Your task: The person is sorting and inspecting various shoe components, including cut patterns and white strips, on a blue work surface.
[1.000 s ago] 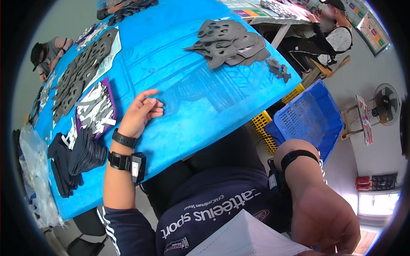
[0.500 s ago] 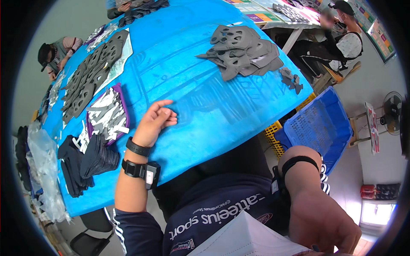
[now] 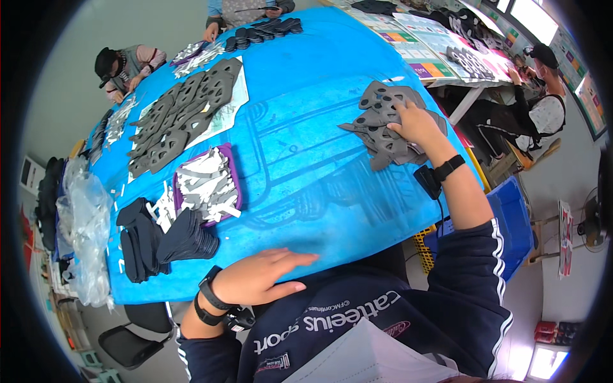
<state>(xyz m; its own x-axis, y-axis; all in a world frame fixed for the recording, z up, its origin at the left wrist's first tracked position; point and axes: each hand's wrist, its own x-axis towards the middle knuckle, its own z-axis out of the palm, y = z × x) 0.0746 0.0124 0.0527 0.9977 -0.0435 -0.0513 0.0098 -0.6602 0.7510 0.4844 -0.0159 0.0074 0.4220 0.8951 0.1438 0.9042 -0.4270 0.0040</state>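
My right hand [image 3: 421, 126] reaches to a pile of flat dark-grey cut pieces with oval holes [image 3: 377, 131] at the right of the blue table. Its fingertips touch the top of the pile, thumb and fingers apart; nothing is lifted. Over the table's near edge, my left hand [image 3: 258, 279] is open, fingers stretched to the right, with nothing in it. Closest to that hand lies a stack of dark navy, strip-shaped pieces [image 3: 188, 239]. Beyond the stack stands a purple tray [image 3: 237, 185] heaped with white and grey strips [image 3: 207, 185].
More grey holed pieces [image 3: 185, 112] lie overlapping at the left of the blue-covered table [image 3: 306, 70]. Two people work along its far left side. A blue crate [image 3: 511, 223] stands by the right edge. Another person sits at a second table [image 3: 415, 45] far right.
My right hand has risen from beside my body onto the grey pile. My left hand has drawn back to the near edge, its fingers now stretched. The view has shifted.
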